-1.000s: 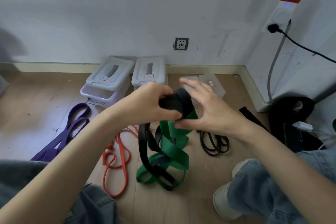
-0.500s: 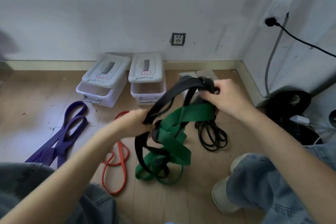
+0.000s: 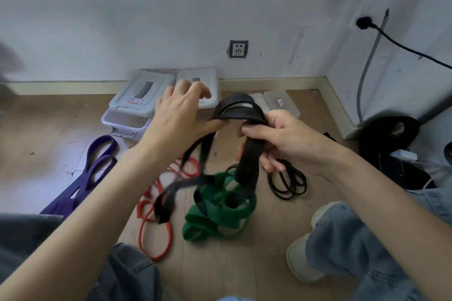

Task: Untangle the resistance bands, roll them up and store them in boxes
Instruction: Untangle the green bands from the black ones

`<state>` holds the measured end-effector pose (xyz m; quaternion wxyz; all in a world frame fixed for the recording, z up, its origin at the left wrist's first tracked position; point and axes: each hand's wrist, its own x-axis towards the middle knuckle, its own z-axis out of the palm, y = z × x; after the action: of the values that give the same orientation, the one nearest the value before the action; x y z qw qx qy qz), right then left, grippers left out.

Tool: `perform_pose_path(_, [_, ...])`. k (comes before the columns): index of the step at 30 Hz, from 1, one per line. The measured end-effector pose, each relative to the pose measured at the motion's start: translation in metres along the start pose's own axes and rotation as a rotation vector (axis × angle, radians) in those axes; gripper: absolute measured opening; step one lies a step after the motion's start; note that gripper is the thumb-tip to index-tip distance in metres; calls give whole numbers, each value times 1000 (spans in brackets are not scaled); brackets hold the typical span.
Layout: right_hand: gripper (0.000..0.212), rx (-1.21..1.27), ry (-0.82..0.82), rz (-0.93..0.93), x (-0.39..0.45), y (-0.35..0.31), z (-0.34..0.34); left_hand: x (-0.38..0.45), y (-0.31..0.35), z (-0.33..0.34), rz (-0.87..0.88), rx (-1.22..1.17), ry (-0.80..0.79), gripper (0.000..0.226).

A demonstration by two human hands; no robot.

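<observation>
- Two hands work one wide black rubber resistance band [image 3: 249, 154] at the centre of the frame. Our right hand [image 3: 286, 139] is curled round it, fingers and thumb clamped where the strap folds over into an arch.
- Our left hand [image 3: 181, 115], just left of that arch, has its fingers spread and straight; only the thumb side touches the band's upper loop, so it grips nothing.
- Half a second ago the left hand was lower and pinching this band, which was stretched level between both hands. Now the stretch is gone and the free loop has dropped to the lower left.
- We judge from this that the black band is working loose from the wide green rubber band [image 3: 220, 212], though its hanging part still threads through the green coils. Rolling cannot begin yet.
- The black band's long axis now runs nearly top to bottom, from the right fist down into the green heap at lower centre, with one blurred tail pointing to the lower left.
- Further out on the floor lie a thin red band [image 3: 154, 234], a purple band [image 3: 93, 173] at left, and a thin black band [image 3: 288, 183] at right.
- The lidded clear plastic storage boxes [image 3: 137, 105] stand against the wall, above centre.
</observation>
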<state>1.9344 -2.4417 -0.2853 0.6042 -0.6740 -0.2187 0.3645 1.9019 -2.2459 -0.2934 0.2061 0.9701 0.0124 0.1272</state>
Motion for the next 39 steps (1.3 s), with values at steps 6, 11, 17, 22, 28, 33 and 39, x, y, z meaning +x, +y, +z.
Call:
perform_pose_path(6, [22,519,209,179,5,-11,-16,-11,-33,13,-170,-363,-435,31])
perform_pose_path(11, [22,731,132,158,8,-16,-10,-57,-4,81,-49,-493,-823,89])
perform_pose_path(17, [21,765,297,84,4,-11,-26,-69,4,116,-191,-632,-501,13])
perform_pose_path(22, [21,841,289,22,6,-13,-25,-77,11,126,-17,-405,-773,69])
perform_pose_path(28, [26,776,226,-95,14,-19,-16,-76,17,141,-142,-130,-541,72])
perform_pose_path(33, [20,644,246,-78,17,-11,-12,-57,-4,136,-331,-257,-590,53])
perform_pose_path(39, [19,459,223,-93,20,-17,-21,-58,-7,106,-374,-952,-637,24])
